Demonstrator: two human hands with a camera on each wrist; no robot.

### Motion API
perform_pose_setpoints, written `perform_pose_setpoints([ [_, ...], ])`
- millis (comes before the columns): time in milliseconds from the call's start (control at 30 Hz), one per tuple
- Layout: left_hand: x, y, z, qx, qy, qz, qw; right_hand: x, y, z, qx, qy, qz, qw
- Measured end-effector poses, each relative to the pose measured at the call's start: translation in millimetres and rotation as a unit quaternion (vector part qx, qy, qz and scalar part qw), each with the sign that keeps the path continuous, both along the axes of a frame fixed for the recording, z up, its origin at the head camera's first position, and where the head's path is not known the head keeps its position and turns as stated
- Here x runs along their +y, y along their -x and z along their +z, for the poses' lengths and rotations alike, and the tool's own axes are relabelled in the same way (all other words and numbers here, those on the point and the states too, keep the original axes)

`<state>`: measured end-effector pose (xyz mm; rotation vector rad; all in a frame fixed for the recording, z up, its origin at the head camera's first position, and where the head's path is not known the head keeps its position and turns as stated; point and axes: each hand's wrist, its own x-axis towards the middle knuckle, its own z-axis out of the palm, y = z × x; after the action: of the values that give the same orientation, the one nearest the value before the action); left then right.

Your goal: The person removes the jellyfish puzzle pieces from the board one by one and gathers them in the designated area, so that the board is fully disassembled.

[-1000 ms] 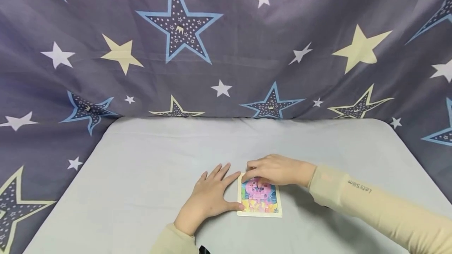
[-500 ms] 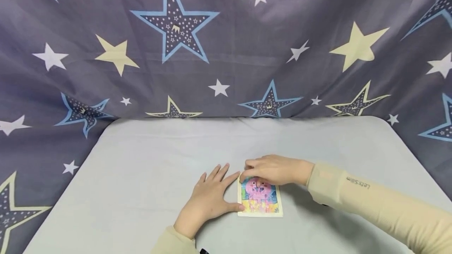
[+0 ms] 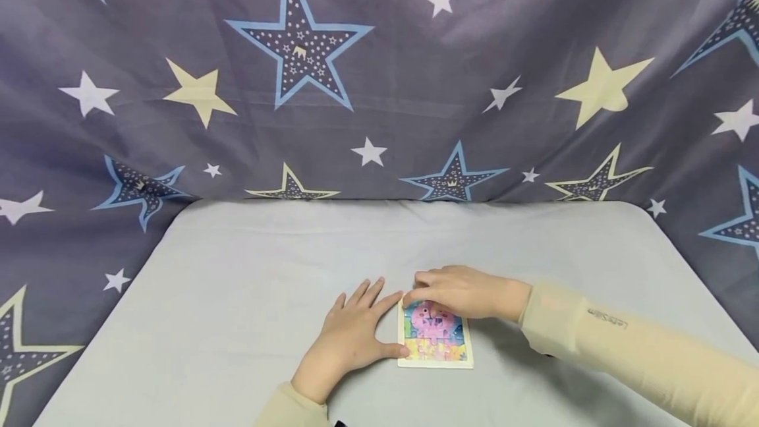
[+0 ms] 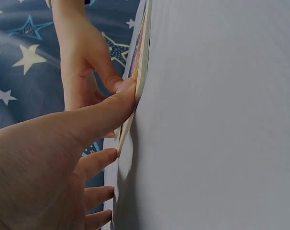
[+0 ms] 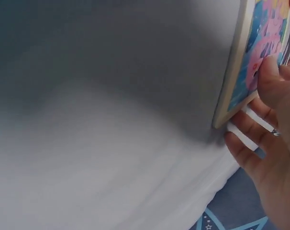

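1. Fingers of the left hand (image 3: 350, 331) were spread and nearly straight, holding nothing. Its thumb rested on the lower left corner of the jigsaw puzzle (image 3: 435, 329), and its index fingertip touched the edge near the upper left corner.
2. Fingers of the right hand (image 3: 465, 290) were bent over the puzzle's top. Its thumb touched the printed face, while other fingers reached past the far edge; whether anything was pinched between them, I cannot tell.
3. Between the two hands, the jigsaw lay flat on the table (image 3: 249, 321), right of the left hand and partly covered by the right. Its picture showed a pink cartoon creature with eyes, over blue and green, with yellow along the bottom, all inside a cream frame (image 3: 435, 364).
4. Dark lettering on the right beige sleeve (image 3: 640, 341) seemed to read "LetsSlim", small and rather blurred.
5. Behind the table hung a dark purple-grey curtain (image 3: 391, 97) printed with white, yellow and blue-outlined stars, some carrying little crowns.
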<state>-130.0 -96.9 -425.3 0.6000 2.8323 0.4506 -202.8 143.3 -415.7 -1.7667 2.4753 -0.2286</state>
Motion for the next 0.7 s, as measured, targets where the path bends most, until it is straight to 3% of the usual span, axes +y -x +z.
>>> perform_pose_setpoints([
  [200,0.3,-1.2,3.7,-0.007,-0.001,0.005,1.0000,4.0,-6.6,1.9,-0.040,0.031,-0.067,0.9965],
  [467,1.2,-0.9,5.3,-0.018,0.001,0.002,0.9998,-7.8,-21.3,-3.5,-0.083,0.099,-0.170,0.9769],
  [700,0.4,-0.5,3.7,-0.017,0.003,0.002,0.9999,-18.7,-25.6,-7.6,-0.098,0.109,-0.215,0.9656],
])
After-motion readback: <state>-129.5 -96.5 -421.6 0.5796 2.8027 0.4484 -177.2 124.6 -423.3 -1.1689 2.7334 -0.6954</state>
